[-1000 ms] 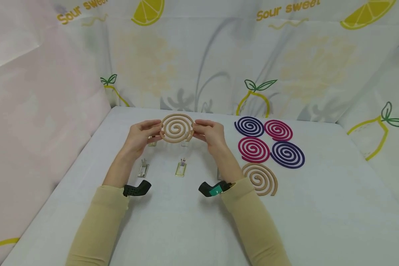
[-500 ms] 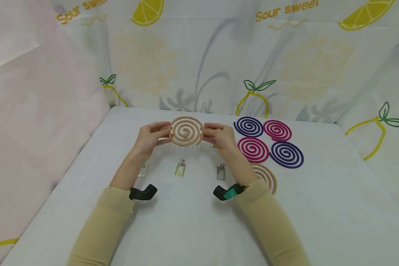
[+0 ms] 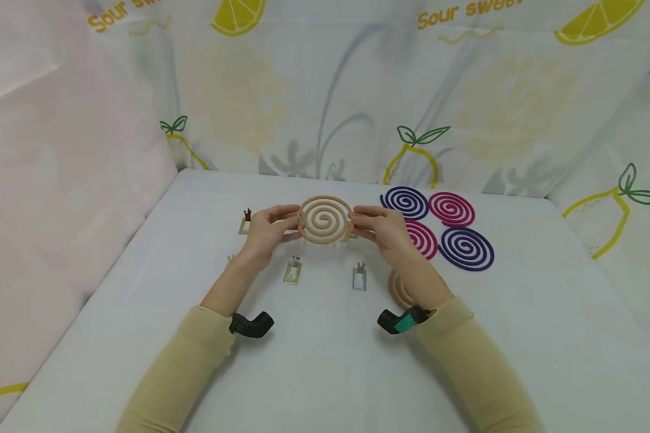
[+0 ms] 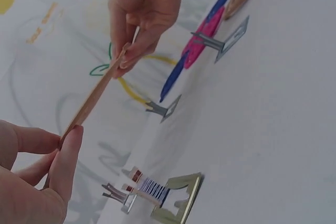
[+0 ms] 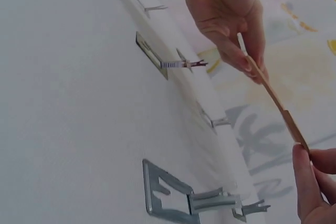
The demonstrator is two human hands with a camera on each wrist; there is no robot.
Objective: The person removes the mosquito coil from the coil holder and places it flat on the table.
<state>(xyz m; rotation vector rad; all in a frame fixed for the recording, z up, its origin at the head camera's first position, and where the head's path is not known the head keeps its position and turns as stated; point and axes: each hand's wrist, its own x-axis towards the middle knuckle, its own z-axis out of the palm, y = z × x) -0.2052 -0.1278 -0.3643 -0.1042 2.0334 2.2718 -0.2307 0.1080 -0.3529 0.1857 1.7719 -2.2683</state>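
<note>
A tan mosquito coil (image 3: 323, 219) is held up above the table, its spiral face toward the head camera. My left hand (image 3: 268, 233) pinches its left rim, and my right hand (image 3: 384, 231) pinches the right rim. Seen from the left wrist, the coil (image 4: 94, 100) is a thin tilted edge between fingers and thumbs. Small metal coil stands are set out below and around it: one gold-rimmed stand (image 3: 292, 270), one grey stand (image 3: 360, 278), another stand (image 3: 245, 224) farther back left. Others are partly covered by my hands and the coil.
On the right lie two purple coils (image 3: 467, 248), two pink coils (image 3: 452, 209) and a tan coil (image 3: 399, 288) partly hidden under my right forearm. A white cloth covers the table (image 3: 325, 373). Lemon-print fabric (image 3: 303, 90) hangs behind.
Both hands have carried the held coil to the right and a little nearer. The back-left stand has come into view, while my right arm covers more of the tan coil on the table.
</note>
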